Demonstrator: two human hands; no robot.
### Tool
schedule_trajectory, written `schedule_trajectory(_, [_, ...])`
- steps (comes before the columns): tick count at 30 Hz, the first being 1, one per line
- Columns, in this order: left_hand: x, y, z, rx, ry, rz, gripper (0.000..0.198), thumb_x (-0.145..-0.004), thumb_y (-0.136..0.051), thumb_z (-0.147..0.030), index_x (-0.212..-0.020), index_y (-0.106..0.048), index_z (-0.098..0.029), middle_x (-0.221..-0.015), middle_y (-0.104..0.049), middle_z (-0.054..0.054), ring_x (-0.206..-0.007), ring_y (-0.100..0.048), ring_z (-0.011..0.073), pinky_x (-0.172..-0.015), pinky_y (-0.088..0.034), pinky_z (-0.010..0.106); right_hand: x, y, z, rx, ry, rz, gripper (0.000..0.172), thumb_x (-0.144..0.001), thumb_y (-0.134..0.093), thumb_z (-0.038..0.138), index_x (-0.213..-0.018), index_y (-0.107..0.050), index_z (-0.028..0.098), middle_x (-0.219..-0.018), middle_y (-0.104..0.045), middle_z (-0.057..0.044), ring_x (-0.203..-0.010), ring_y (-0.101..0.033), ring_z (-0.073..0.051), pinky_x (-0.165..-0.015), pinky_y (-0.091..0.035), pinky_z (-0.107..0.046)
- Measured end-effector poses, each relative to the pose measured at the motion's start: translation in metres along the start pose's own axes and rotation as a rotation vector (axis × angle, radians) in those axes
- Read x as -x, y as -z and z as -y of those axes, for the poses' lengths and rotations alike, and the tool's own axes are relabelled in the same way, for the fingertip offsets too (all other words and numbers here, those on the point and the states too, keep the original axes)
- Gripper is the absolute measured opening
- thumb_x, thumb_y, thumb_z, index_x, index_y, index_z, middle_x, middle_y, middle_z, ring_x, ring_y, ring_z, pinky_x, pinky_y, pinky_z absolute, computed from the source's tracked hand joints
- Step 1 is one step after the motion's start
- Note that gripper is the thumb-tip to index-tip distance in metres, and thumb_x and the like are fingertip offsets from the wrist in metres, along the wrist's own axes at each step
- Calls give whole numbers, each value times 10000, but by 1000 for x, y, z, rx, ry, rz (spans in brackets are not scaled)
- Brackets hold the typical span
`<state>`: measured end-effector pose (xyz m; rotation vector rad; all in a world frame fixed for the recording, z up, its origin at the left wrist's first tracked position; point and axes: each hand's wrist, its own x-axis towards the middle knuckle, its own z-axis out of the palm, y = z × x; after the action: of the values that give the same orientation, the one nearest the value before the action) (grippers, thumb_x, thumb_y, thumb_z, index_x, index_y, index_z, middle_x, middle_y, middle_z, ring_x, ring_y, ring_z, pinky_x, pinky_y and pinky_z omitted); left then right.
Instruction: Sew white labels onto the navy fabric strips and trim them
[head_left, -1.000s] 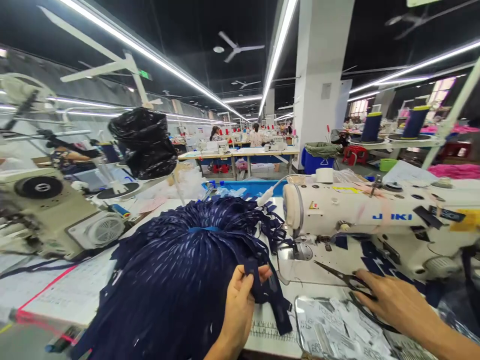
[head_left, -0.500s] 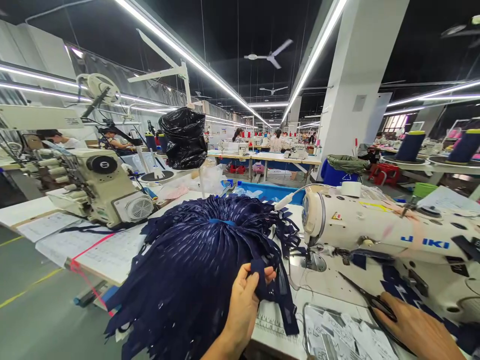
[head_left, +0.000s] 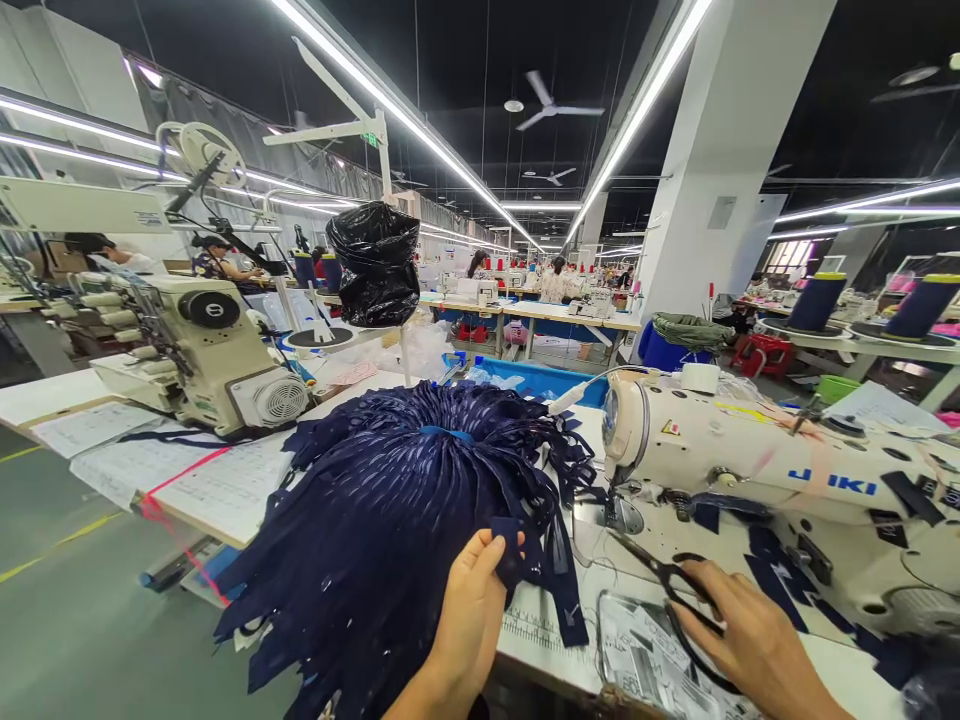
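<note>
Long lamp strips run over a big sewing hall, with rows of tables and other people at work far behind both hands. Just in front of the hands stands a white table [head_left: 225, 500] with printed sheets on it.

The left hand [head_left: 469, 610] pinches the end of one navy strip [head_left: 559, 580] between thumb and fingers; this strip hangs down over the table edge to the right of the hand. It belongs to a big bundle of navy strips [head_left: 397, 500], tied with a blue band at its top, which lies on the table directly ahead of the left hand and falls over the edge to its left.

The right hand [head_left: 739, 640] lies on black scissors [head_left: 660, 580], with fingers near the handles; if the fingers are inside the loops, I cannot tell. The blades point away from the hand, toward the needle area. Under this hand is a clear tray [head_left: 637, 660] with printed paper labels. Behind the right hand stands a white sewing machine [head_left: 787, 460] with blue letters.

Far left of the left hand is a beige machine [head_left: 202, 350], and behind the bundle a black plastic bag [head_left: 375, 265] sits on a stand.
</note>
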<state>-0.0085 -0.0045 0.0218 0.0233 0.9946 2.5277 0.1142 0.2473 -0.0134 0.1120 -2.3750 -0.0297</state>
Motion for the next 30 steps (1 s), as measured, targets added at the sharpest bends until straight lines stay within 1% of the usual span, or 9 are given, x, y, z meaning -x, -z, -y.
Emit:
schedule_trajectory(3, [4,-2,-2,79,53,-100,68,-669,-682,-138,-687,-616,-135,-739,-653,40,-785,-626,180,-768,-481,281,-22,-4,26,-78,99,-83,178,-880,-430,284,-974,-506,154,-749,-611,-62,-551,-542,-166,-503,-421,-269])
schedule_trajectory(5, [7,-3,-4,100,81,-136,39,-709,-634,-106,-685,-619,-132,-746,-657,49,-787,-630,183,-790,-483,295,-34,-10,39,-126,143,-116,168,-880,-438,257,-989,-492,143,-769,-605,-70,-582,-547,-169,-527,-427,-277])
schedule_trajectory(9, [10,-4,-5,140,114,-143,88,-755,-576,-79,-700,-623,-129,-766,-658,63,-815,-630,190,-820,-481,305,-50,-21,54,-184,232,-156,176,-870,-462,234,-1013,-480,131,-799,-606,-84,-650,-566,-187,-564,-445,-294])
schedule_trajectory(11, [11,-4,-5,171,133,-129,96,-772,-559,-80,-717,-622,-128,-789,-659,70,-827,-628,192,-831,-476,308,-56,-25,58,-191,246,-158,169,-875,-458,234,-1003,-485,127,-800,-604,-94,-681,-571,-200,-578,-451,-306])
schedule_trajectory(14, [12,-6,-5,215,160,-125,110,-784,-543,-73,-717,-611,-127,-792,-658,74,-849,-624,195,-851,-465,315,-61,-30,62,-196,268,-160,158,-882,-450,232,-988,-492,122,-782,-598,-95,-673,-568,-200,-577,-449,-309])
schedule_trajectory(19, [14,-11,-6,258,173,-165,130,-772,-556,-49,-681,-579,-138,-758,-655,55,-836,-628,193,-853,-461,326,-61,-36,60,-151,328,-202,183,-876,-476,233,-1002,-504,103,-776,-600,-98,-664,-569,-200,-575,-437,-314])
schedule_trajectory(22, [15,-14,-6,271,183,-199,160,-789,-533,-30,-676,-563,-139,-745,-654,53,-821,-634,191,-847,-465,335,-61,-38,58,-124,361,-222,188,-869,-501,228,-1002,-511,94,-758,-599,-100,-672,-570,-205,-573,-426,-311])
schedule_trajectory(26, [16,-16,-6,287,182,-216,196,-813,-496,-9,-675,-555,-135,-744,-656,64,-805,-640,186,-828,-477,329,-60,-39,56,-110,371,-230,181,-875,-503,226,-1011,-517,106,-744,-600,-91,-636,-559,-189,-552,-407,-301])
schedule_trajectory(30, [15,-16,-4,299,179,-227,197,-811,-500,-4,-674,-555,-135,-752,-658,66,-766,-644,182,-807,-490,331,-59,-40,54,-115,378,-233,182,-876,-506,227,-1006,-517,101,-734,-600,-91,-594,-545,-176,-525,-398,-295])
